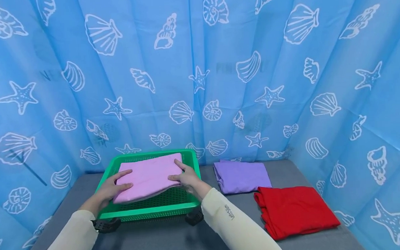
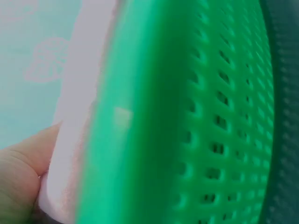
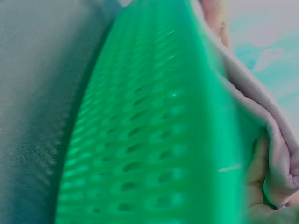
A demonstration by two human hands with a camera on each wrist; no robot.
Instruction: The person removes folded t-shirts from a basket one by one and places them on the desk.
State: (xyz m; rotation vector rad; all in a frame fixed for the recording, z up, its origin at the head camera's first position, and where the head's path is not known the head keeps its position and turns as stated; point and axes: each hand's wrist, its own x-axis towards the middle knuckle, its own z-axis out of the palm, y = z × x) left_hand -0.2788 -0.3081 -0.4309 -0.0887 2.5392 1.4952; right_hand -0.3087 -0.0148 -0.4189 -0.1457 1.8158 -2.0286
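Note:
Both hands hold a folded pink cloth [image 1: 150, 174] over the green plastic basket [image 1: 150, 212]. My left hand [image 1: 107, 187] grips the cloth's left end, with thumb and fingers on its top face in the head view. At the right end, my right hand [image 1: 189, 177] pinches the cloth between thumb and fingers. The cloth's front edge is raised over the basket's mesh floor. In the right wrist view the layered cloth edge [image 3: 261, 105] lies just beyond the basket rim, with fingers [image 3: 258, 170] beneath it.
To the right of the basket lies a folded purple cloth [image 1: 243, 177]. A folded red cloth [image 1: 297, 211] lies nearer, its corner close to the purple one. Grey fabric covers the table [image 1: 151, 239]. A blue shell-patterned curtain [image 1: 199, 99] hangs behind and along both sides.

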